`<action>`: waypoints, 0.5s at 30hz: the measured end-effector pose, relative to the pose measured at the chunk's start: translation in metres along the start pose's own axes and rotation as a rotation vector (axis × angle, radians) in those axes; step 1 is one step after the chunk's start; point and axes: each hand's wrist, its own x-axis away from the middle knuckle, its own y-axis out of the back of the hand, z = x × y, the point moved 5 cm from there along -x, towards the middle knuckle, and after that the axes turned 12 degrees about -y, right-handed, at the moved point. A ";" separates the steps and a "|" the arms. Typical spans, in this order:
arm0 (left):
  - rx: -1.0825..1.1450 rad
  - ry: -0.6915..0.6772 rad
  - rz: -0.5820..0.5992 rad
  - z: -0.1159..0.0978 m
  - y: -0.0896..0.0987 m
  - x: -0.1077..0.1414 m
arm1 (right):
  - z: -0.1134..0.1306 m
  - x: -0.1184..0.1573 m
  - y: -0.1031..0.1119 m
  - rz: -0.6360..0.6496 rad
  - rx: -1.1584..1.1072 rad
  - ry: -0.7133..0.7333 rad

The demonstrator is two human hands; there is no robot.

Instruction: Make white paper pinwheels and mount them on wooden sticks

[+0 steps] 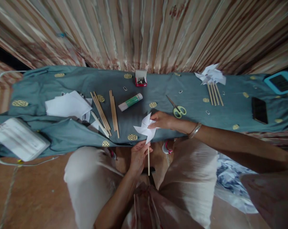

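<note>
A white paper pinwheel (146, 128) on a thin wooden stick (148, 162) is held over the near edge of the cloth-covered table. My left hand (138, 156) is closed on the stick just below the paper blades. With its fingers at the upper right blade, my right hand (164, 121) grips the pinwheel near its centre. A small dark pin head shows in the middle of the blades. The stick points down toward my lap, its lower end free.
Sticks (101, 113), white paper (67, 105) and a glue stick (130, 101) lie left of centre. Behind is a red box (141, 82) of pins. Rightward are scissors (178, 110), several finished pinwheels (212, 76), a phone (259, 110) and a blue-framed tablet (281, 82). A white device (22, 140) sits far left.
</note>
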 end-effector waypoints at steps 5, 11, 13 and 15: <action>-0.019 -0.007 0.005 -0.002 0.000 0.001 | 0.001 -0.003 0.001 0.007 0.020 -0.021; -0.005 0.001 0.009 -0.002 0.000 0.001 | 0.007 0.000 0.000 0.008 0.052 -0.056; 0.001 -0.002 0.006 -0.002 0.000 0.001 | 0.009 0.001 0.000 0.004 0.059 -0.068; 0.006 -0.002 0.012 -0.003 -0.001 0.001 | 0.010 0.002 0.000 -0.001 0.069 -0.082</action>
